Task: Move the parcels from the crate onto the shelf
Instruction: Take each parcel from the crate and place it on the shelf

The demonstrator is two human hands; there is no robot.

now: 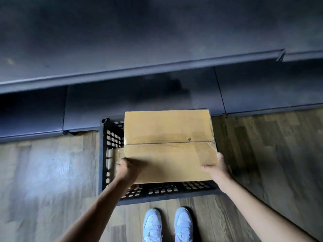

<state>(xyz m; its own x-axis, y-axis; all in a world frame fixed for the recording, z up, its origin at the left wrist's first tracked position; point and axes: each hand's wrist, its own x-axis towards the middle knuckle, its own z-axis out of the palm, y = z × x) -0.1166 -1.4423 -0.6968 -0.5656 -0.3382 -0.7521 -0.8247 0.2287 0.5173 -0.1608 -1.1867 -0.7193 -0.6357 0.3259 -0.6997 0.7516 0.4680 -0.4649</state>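
A large brown cardboard parcel [168,138], taped along its middle seam, is held level above the black lattice crate [111,137] on the floor. My left hand [128,169] grips its near left corner, fingers curled under the edge. My right hand [217,167] grips the near right corner, thumb on the side. Another parcel [114,158] shows inside the crate at its left, mostly hidden by the held one. The dark grey shelf [139,70] runs across the view beyond the crate, with a lower shelf board [139,102] under it.
The crate stands on a wood-plank floor [43,172] right against the shelf's base. My two white shoes [167,224] are just behind the crate. Bare floor lies to the left and right of the crate.
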